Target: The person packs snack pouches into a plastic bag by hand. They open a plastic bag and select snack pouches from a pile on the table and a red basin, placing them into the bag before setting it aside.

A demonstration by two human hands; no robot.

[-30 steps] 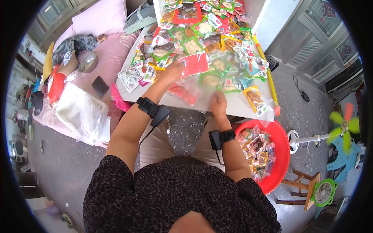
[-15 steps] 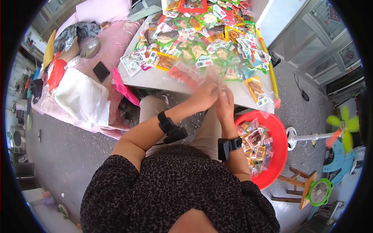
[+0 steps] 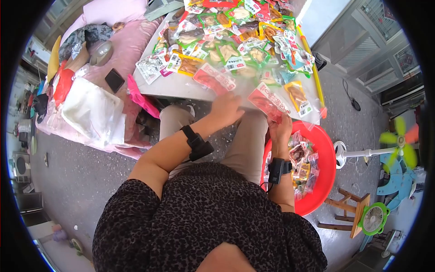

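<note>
A clear plastic bag [image 3: 268,100] with red printed panels spreads over the table's front edge. My right hand [image 3: 280,128] pinches its lower right corner, beneath one red panel. The other red panel [image 3: 215,79] lies to the left, with see-through film between the two. Just below that left panel is my left hand [image 3: 226,109], slightly blurred, its loose fingers pointing right and their tips near the bag's lower edge. A yellow-edged food packet [image 3: 297,97] lies right of the bag. Another yellow-edged packet [image 3: 185,64] rests behind the left panel.
Many sealed food packets [image 3: 235,62] are heaped on the white table [image 3: 181,87]. Below its right corner stands a red basin [image 3: 327,181] holding more packets. A pink-covered bed [image 3: 131,50] with a phone [image 3: 114,80] is at left. A wooden stool [image 3: 358,215] stands at right.
My hands, together over the table edge before, have moved apart, the left going left and down, the right going right and down. The bag's two red panels have spread apart.
</note>
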